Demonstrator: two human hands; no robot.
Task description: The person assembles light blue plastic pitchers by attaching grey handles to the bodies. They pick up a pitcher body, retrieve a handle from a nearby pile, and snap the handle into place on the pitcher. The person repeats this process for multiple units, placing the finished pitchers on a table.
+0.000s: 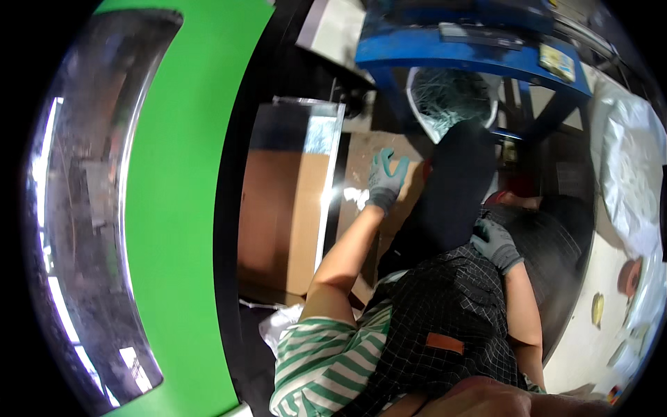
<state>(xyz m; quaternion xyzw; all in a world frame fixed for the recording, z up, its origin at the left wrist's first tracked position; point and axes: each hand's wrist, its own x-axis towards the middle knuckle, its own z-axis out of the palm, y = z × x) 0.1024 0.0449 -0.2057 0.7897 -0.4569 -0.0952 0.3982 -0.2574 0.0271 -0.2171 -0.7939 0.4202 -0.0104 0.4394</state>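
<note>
My left hand (387,182) wears a grey glove with teal fingertips. Its fingers are spread and hold nothing, just above a flat brown cardboard surface (360,151). Beside its wrist lies a small white scrap (357,197). To the left of this hand is a brown box-like piece (276,208) with a bright, pale edge. My right hand (496,244), gloved alike, rests against the dark checked apron (458,295) on my lap. Its fingers look loosely extended, partly in shadow, and nothing shows in them.
A green machine panel (184,208) with a dark window (97,208) rises at the left. Ahead, a blue bench (417,50) stands over a white container (420,104) of clear, stringy scrap. A translucent plastic bag (627,167) and a tape roll (629,276) are at the right.
</note>
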